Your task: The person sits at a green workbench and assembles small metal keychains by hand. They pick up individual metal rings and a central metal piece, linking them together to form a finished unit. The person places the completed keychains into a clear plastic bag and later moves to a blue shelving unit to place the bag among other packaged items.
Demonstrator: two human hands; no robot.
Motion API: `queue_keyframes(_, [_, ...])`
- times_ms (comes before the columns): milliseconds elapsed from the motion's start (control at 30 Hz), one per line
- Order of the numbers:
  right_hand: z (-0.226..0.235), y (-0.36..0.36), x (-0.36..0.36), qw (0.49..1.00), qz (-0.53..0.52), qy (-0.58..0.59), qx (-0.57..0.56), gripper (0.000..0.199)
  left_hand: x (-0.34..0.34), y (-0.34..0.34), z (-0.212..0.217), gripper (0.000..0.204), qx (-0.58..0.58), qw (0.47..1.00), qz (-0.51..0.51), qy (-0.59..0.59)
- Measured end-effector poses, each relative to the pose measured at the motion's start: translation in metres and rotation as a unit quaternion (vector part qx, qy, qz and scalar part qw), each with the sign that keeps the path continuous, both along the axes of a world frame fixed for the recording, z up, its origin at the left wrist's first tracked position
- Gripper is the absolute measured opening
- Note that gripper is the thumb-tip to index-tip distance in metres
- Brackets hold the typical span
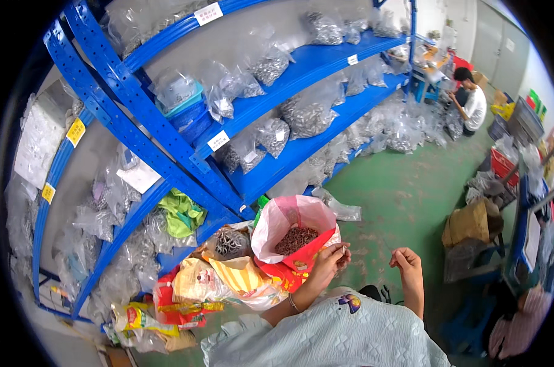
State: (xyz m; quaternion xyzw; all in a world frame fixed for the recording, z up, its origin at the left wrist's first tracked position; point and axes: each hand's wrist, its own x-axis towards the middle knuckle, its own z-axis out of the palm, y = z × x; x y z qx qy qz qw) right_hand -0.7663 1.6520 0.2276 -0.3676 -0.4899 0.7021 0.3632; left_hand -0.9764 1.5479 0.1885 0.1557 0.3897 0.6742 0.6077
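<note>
My left hand [332, 263] is beside the right side of an open red and white sack [268, 227], its fingers pinched together on a small pale piece that I cannot identify. Inside the sack lies a heap of small reddish-brown pieces [296, 241]. To the right, over the green floor, my right hand [406, 263] is raised with thumb and fingertips pressed together. Whatever it may hold is too small to make out. The two hands are apart.
Blue metal shelves [307, 70] with bags of metal parts run along the left and back. Printed sacks [243, 278] stand left of the open sack. A clear plastic bag [338, 207] lies behind it. A person [471, 104] crouches far right; a cardboard box [466, 225] is nearer.
</note>
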Motion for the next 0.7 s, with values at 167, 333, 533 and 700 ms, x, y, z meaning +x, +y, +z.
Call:
queue_keyframes(167, [-0.012,0.122,-0.032,0.996,0.089,-0.005,-0.019,0.014,-0.006,0.088,-0.012,0.020,-0.044,0.994,0.099,-0.007])
queue_keyframes(333, [-0.019,0.249,-0.056,0.986,0.167,-0.002,-0.003,0.013,-0.008,0.193,-0.026,0.021,-0.059,0.981,0.183,0.002])
queue_keyframes(533, [-0.012,0.394,-0.069,0.974,0.224,-0.026,-0.030,0.014,-0.007,0.294,-0.028,0.024,-0.013,0.960,0.277,-0.040])
queue_keyframes(700, [-0.016,0.460,-0.101,0.970,0.240,-0.003,-0.030,0.012,-0.017,0.316,-0.012,0.024,-0.084,0.908,0.410,0.024])
